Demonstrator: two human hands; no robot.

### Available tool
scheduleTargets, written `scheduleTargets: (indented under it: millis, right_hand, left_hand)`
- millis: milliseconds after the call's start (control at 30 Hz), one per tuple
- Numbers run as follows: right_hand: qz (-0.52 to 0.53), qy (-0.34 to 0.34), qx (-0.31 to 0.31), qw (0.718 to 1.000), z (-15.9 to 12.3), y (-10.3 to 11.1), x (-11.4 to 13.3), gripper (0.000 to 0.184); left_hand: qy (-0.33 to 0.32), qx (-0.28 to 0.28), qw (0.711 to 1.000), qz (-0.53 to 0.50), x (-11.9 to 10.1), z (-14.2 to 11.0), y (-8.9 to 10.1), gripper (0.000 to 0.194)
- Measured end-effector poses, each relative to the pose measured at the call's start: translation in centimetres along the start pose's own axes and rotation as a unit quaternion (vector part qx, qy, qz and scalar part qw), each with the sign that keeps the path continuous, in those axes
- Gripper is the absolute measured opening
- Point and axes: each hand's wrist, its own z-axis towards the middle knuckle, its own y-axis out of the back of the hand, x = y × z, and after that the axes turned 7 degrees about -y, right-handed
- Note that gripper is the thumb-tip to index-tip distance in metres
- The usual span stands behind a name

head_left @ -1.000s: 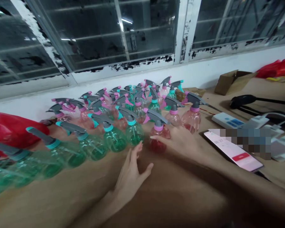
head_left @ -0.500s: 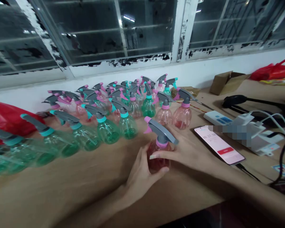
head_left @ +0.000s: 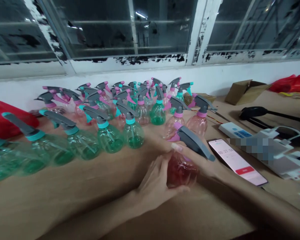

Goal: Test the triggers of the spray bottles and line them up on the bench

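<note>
A pink spray bottle [head_left: 182,171] with a grey-and-pink trigger head is held in front of me, its head leaning to the right. My left hand [head_left: 157,180] wraps round the bottle's body from the left, thumb along its lower front. From the right, my right hand [head_left: 193,154] closes about the neck just under the trigger head and covers most of the pink collar. Just behind stand two more pink spray bottles [head_left: 198,124]. To the left, a row of green spray bottles [head_left: 111,138] with turquoise collars stands on the table [head_left: 90,190].
More pink and green bottles crowd toward the wall. On the right lie a phone [head_left: 236,161] showing a timer, a white power strip [head_left: 233,131] with cables, and a black strap-like object [head_left: 253,111]. Behind them are a cardboard box [head_left: 242,91] and red bags [head_left: 290,82].
The held bottle has come closer and tilted rightward. My right hand has moved up from its body to its neck, while my left hand still grips the body. The view has shifted slightly.
</note>
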Motion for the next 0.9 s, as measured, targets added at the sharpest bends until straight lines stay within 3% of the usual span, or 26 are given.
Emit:
scheduleTargets:
  millis: [100, 200, 367, 700, 900]
  right_hand:
    - [-0.016, -0.023, -0.021, 0.999, 0.1, 0.1, -1.4, 0.013]
    - [-0.018, -0.032, -0.010, 0.999, 0.7, -0.2, -2.4, 0.016]
    - [-0.049, 0.013, 0.013, 0.999, 2.3, -1.5, -0.9, 0.017]
    - [-0.056, 0.034, 0.036, 0.997, 4.2, -2.9, 0.3, 0.017]
    - [-0.032, 0.035, 0.053, 0.997, 4.4, -3.1, -0.8, 0.024]
  left_hand:
    - [-0.013, 0.049, 0.995, 0.081, 1.2, -1.1, 1.0, 0.101]
    - [-0.011, 0.107, 0.984, 0.144, 2.4, -2.8, 2.4, 0.092]
    - [-0.025, 0.150, 0.968, 0.197, 3.6, -4.9, 4.7, 0.077]
    - [-0.039, 0.113, 0.965, 0.233, 4.2, -5.8, 4.7, 0.063]
    - [-0.041, 0.086, 0.964, 0.248, 4.2, -5.9, 4.4, 0.061]
